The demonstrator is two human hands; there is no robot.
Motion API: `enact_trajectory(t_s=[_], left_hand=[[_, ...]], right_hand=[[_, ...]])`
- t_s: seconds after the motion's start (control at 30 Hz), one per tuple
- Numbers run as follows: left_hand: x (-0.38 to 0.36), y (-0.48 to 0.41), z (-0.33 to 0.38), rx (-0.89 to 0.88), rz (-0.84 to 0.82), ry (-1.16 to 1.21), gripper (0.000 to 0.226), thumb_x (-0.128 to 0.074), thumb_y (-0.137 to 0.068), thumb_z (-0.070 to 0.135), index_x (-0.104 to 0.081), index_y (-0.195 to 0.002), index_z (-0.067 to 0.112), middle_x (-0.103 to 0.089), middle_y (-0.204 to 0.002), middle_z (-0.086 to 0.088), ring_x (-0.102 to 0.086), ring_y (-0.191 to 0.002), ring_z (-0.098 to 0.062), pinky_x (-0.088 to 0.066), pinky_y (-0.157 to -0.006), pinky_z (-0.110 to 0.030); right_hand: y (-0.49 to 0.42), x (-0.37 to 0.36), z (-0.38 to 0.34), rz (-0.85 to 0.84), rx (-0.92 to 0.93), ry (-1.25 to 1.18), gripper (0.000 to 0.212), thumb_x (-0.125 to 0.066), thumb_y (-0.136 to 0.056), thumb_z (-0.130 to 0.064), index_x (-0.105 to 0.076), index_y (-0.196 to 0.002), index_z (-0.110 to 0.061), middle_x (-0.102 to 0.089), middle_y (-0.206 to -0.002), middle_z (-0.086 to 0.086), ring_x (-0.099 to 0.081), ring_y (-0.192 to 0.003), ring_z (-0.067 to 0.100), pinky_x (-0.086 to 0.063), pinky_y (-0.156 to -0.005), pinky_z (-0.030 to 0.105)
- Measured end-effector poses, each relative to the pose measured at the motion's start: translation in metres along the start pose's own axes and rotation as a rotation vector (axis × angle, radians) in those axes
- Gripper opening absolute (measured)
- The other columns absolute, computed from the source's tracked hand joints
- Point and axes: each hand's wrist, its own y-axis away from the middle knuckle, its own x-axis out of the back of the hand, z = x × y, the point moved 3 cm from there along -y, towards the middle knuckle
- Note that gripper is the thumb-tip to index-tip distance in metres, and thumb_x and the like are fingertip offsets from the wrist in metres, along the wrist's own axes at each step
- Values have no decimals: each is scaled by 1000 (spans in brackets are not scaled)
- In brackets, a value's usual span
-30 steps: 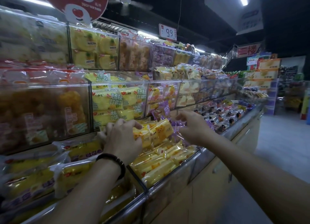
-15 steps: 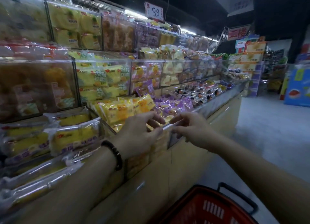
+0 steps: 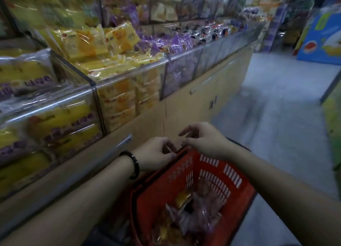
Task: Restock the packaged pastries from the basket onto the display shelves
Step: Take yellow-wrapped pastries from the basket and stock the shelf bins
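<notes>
We see both hands held low over the far rim of the red basket [image 3: 212, 183], in front of the display shelves [image 3: 129, 74]. The left hand [image 3: 155, 153], with a dark bracelet [image 3: 133, 164] at its wrist, has its fingers curled loosely inward with nothing between them. The right hand [image 3: 204, 142] sits just beside it, fingers apart and slightly bent, also holding nothing (the fingertips of the two hands come close, but we cannot tell whether they touch). Down in the basket lie the packaged pastries [image 3: 186, 214], a jumble of clear, purple and yellow wrappers. On the shelves, behind clear panels, the yellow packs [image 3: 88, 43] are piled in one compartment, with purple packs [image 3: 166, 43] in the next one along. The grey floor [image 3: 276, 116] runs down the aisle to the right.
</notes>
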Motion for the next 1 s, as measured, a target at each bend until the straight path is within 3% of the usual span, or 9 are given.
enact_trajectory(t_s=[0.2, 0.33, 0.43, 0.57, 0.67, 0.77, 0.9, 0.93, 1.0], left_hand=[[-26, -27, -19, 57, -25, 198, 15, -59, -103, 36, -63, -113, 25, -69, -111, -3, -70, -89, -16, -56, -71, -28], [-20, -40, -15, 31, 130, 420, 6, -59, -102, 36, -63, -103, 32, -66, -101, 5, -70, -81, -14, -58, -75, -28], [-14, -47, -21, 8, 203, 474, 5, -64, -99, 37, -63, -94, 37, -65, -98, 6, -69, -85, -22, -62, -85, -43], [25, -29, 11, -117, 251, 538, 8, -61, -104, 24, -63, -110, 19, -62, -98, 6, -58, -76, -13, -50, -66, -24], [85, 9, 51, -286, 464, 348, 7, -65, -100, 32, -67, -106, 32, -67, -95, 14, -68, -76, -4, -59, -68, -25], [152, 35, 85, -285, 556, 156, 9, -64, -100, 36, -68, -107, 31, -71, -96, 12, -69, -81, -7, -56, -65, -25], [237, 41, 106, -250, 632, -92, 20, -64, -98, 31, -70, -80, 23, -71, -80, 1, -68, -77, -17, -53, -62, -30], [251, 37, 102, -218, 649, -180, 29, -65, -98, 31, -68, -71, 22, -66, -73, 2, -64, -73, -16, -46, -57, -27], [275, 27, 87, -151, 710, -350, 29, -64, -96, 28, -65, -68, 21, -60, -71, 4, -62, -77, -21, -38, -55, -22]], right_hand=[[-35, 20, -36, 280, 181, -11, 7, -67, -97, -23, -73, -99, -27, -75, -82, -4, -71, -70, 13, -62, -73, 46], [-76, 57, -108, 567, 383, 54, 5, -69, -92, -24, -72, -95, -24, -68, -75, -8, -64, -67, 8, -53, -63, 32], [-110, 76, -163, 575, 419, 80, 12, -74, -93, -28, -70, -102, -21, -66, -75, -9, -61, -67, 5, -45, -59, 22], [-152, 84, -215, 507, 421, 205, 31, -76, -91, -30, -67, -120, -23, -67, -88, -11, -65, -80, 6, -44, -64, 10], [-161, 89, -243, 455, 457, 270, 35, -74, -93, -27, -66, -127, -20, -67, -111, 0, -67, -96, 19, -53, -74, 28], [-164, 97, -261, 413, 432, 254, 32, -75, -93, -27, -66, -123, -19, -66, -115, 4, -69, -95, 21, -62, -80, 37], [-169, 102, -272, 377, 319, 330, 37, -72, -91, -20, -67, -128, -15, -66, -125, 12, -63, -116, 33, -52, -102, 44], [-171, 99, -270, 361, 294, 346, 39, -71, -91, -19, -67, -130, -15, -66, -127, 13, -62, -117, 33, -51, -99, 41], [-176, 93, -262, 346, 265, 294, 41, -75, -89, -21, -67, -129, -20, -67, -122, 12, -68, -94, 23, -54, -71, 28]])
